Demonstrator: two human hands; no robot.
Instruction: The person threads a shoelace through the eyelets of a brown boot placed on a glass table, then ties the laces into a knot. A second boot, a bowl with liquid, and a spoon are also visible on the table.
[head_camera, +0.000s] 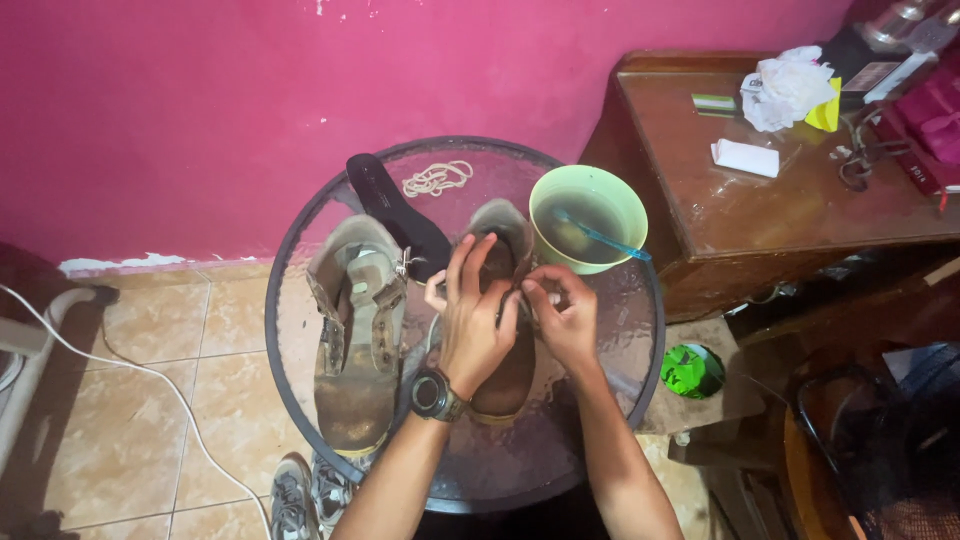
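In the head view, a pale green bowl (587, 215) is seen on the round glass counter (300, 300). It is filled with murky, dark water, and a light blue toothbrush (603, 237) is leaned in it, the handle resting over the rim.

Just left of the bowl, a brown boot (507, 375) is laid with its opening toward the pink wall. Its leather is dull and scuffed, its collar grey and worn. The left hand (472, 318), on whose wrist a dark watch (436, 395) is worn, is spread over the boot's middle, palm down and fingers (462, 262) extended, so that the boot is pressed rather than gripped. The right hand (562, 315), below the bowl, is curled against the boot's upper, its fingers (532, 295) pinched close together; what is pinched cannot be told.

Further left of the bowl, a second boot (357, 335) is laid unlaced, its tongue exposed and its toe dirty. A black insole (395, 213) is placed between the two boots, and a coil of pale lace (437, 178) is left beyond it, left of the bowl and nearer the wall.
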